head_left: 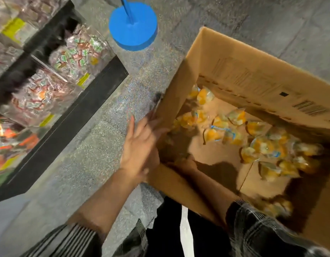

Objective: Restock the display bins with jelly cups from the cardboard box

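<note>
The open cardboard box (253, 75) stands on the floor at the right. Several orange-yellow jelly cups (232, 134) lie loose on its bottom, mostly toward the far and right sides. My left hand (142, 143) holds the box's left wall at its top edge, fingers on the outside and thumb over the rim. My right hand (184, 164) reaches down into the near left corner of the box, in shadow and blurred, so its fingers are unclear. Clear display bins (78, 52) with wrapped sweets sit at the left on a black shelf.
A blue round stand base (132, 26) with a blue pole stands on the speckled floor beyond the box. The black shelf edge (67, 123) runs diagonally at the left. More bins (36, 97) hold green-and-red and orange sweets. My dark trousers are at the bottom.
</note>
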Demonstrator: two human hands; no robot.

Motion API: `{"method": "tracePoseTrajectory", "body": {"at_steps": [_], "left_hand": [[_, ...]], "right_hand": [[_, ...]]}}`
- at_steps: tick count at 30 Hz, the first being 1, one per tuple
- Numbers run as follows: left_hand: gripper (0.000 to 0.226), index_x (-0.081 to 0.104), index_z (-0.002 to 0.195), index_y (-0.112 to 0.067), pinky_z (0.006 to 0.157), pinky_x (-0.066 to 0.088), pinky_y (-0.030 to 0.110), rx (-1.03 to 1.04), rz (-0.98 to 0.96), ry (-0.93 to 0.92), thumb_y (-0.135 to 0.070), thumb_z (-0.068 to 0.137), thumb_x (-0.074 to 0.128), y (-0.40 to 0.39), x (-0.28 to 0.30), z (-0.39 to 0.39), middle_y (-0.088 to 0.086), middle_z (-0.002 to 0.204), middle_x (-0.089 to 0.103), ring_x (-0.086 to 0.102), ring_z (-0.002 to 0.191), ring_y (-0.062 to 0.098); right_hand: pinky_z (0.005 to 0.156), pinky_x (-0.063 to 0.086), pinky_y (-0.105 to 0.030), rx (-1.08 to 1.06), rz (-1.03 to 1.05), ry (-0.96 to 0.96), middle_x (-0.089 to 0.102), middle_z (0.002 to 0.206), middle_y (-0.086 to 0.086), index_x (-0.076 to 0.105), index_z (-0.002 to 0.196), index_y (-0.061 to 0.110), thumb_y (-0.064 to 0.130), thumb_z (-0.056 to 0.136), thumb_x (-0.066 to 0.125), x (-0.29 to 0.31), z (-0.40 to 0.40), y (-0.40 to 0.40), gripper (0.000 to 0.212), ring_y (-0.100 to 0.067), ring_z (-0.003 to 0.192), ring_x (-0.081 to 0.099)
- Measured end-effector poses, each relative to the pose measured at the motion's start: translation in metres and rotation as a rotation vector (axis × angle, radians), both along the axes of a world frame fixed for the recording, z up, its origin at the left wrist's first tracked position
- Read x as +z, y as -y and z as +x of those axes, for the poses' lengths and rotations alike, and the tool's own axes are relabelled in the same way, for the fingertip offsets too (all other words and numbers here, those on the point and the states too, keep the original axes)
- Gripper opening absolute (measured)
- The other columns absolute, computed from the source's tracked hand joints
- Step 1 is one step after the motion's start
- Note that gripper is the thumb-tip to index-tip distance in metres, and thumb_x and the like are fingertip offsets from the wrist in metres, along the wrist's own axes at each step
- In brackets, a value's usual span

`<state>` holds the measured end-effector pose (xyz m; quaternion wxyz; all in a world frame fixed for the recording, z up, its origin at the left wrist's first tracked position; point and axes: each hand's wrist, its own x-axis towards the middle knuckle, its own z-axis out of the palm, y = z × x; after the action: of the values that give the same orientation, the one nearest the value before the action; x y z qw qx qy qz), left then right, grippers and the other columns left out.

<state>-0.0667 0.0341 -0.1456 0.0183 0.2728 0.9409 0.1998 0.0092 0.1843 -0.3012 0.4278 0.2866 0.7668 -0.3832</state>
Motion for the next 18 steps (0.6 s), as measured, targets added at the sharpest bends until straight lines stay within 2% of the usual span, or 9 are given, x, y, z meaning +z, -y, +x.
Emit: {"method": "tracePoseTrajectory", "body": {"at_steps": [1, 4, 6, 8, 10, 13, 15, 17, 18], "left_hand": [[0.048, 0.060, 0.117, -0.024, 0.117, 0.012, 0.055, -0.001, 0.037, 0.006, -0.016, 0.076, 0.035, 0.001, 0.002, 0.000, 0.000, 0.133, 0.055, 0.032, 0.139, 0.022], [0.045, 0.063, 0.113, -0.022, 0.115, 0.014, 0.058, 0.015, 0.037, 0.040, -0.014, 0.074, 0.041, -0.001, 0.006, 0.004, -0.003, 0.131, 0.056, 0.030, 0.140, 0.023], [0.042, 0.060, 0.116, -0.023, 0.116, 0.011, 0.056, -0.006, 0.007, 0.057, -0.027, 0.075, 0.053, -0.001, 0.008, 0.006, -0.006, 0.130, 0.055, 0.027, 0.141, 0.023], [0.050, 0.059, 0.117, -0.025, 0.117, 0.010, 0.053, -0.002, -0.044, 0.078, -0.047, 0.072, 0.057, -0.001, 0.010, 0.006, -0.009, 0.127, 0.058, 0.026, 0.141, 0.023], [0.062, 0.059, 0.120, -0.027, 0.117, 0.009, 0.051, 0.004, -0.103, 0.101, -0.063, 0.069, 0.056, -0.003, 0.013, 0.003, -0.010, 0.123, 0.062, 0.025, 0.141, 0.023], [0.077, 0.058, 0.126, -0.027, 0.118, 0.008, 0.052, 0.010, -0.167, 0.132, -0.078, 0.068, 0.048, -0.007, 0.022, 0.004, -0.003, 0.126, 0.062, 0.020, 0.143, 0.024], [0.085, 0.056, 0.129, -0.027, 0.117, 0.008, 0.055, 0.009, -0.174, 0.144, -0.083, 0.066, 0.046, -0.007, 0.025, 0.005, -0.002, 0.127, 0.062, 0.019, 0.144, 0.024], [0.089, 0.056, 0.130, -0.027, 0.117, 0.008, 0.057, -0.009, -0.177, 0.156, -0.086, 0.063, 0.046, -0.007, 0.026, 0.006, -0.005, 0.123, 0.064, 0.017, 0.145, 0.024], [0.089, 0.058, 0.128, -0.027, 0.116, 0.008, 0.057, -0.018, -0.169, 0.159, -0.086, 0.063, 0.046, -0.007, 0.027, 0.006, -0.006, 0.121, 0.066, 0.017, 0.145, 0.024]], "right_hand": [[0.103, 0.040, -0.034, -0.047, 0.010, -0.038, 0.046, 0.138, -0.011, 0.042, 0.138, 0.011, 0.050, 0.087, 0.063, -0.005, 0.000, -0.001, 0.068, -0.030, 0.127, 0.043], [0.073, 0.049, -0.020, -0.397, -0.038, 0.076, 0.059, 0.124, -0.011, 0.052, 0.126, 0.012, 0.044, 0.083, 0.067, -0.010, 0.004, -0.013, 0.055, -0.025, 0.109, 0.058], [0.081, 0.055, -0.032, -0.608, -0.223, 0.127, 0.063, 0.119, -0.011, 0.058, 0.112, 0.017, 0.048, 0.079, 0.065, -0.028, 0.014, -0.030, 0.046, -0.026, 0.105, 0.062], [0.093, 0.052, -0.043, -0.681, -0.380, 0.117, 0.064, 0.117, -0.009, 0.059, 0.117, 0.015, 0.051, 0.079, 0.067, -0.021, 0.020, -0.048, 0.053, -0.027, 0.108, 0.063], [0.096, 0.049, -0.037, -0.617, -0.540, 0.081, 0.067, 0.115, -0.007, 0.060, 0.123, 0.015, 0.052, 0.078, 0.068, 0.024, 0.016, -0.060, 0.058, -0.025, 0.109, 0.063], [0.077, 0.051, -0.014, -0.631, -0.842, -0.043, 0.074, 0.090, 0.009, 0.064, 0.108, 0.011, 0.022, 0.083, 0.064, 0.082, 0.015, -0.068, 0.028, -0.004, 0.091, 0.068], [0.071, 0.054, -0.016, -0.726, -1.106, -0.043, 0.074, 0.092, 0.002, 0.069, 0.106, 0.008, 0.010, 0.076, 0.072, 0.096, 0.016, -0.067, 0.030, -0.007, 0.086, 0.070], [0.083, 0.054, -0.024, -0.670, -1.272, -0.067, 0.068, 0.112, -0.012, 0.065, 0.119, 0.005, 0.011, 0.080, 0.072, 0.102, 0.012, -0.060, 0.040, -0.019, 0.102, 0.067], [0.087, 0.053, -0.026, -0.632, -1.263, -0.108, 0.066, 0.117, -0.012, 0.061, 0.125, 0.005, 0.014, 0.082, 0.072, 0.099, 0.007, -0.055, 0.045, -0.021, 0.106, 0.064]]}}
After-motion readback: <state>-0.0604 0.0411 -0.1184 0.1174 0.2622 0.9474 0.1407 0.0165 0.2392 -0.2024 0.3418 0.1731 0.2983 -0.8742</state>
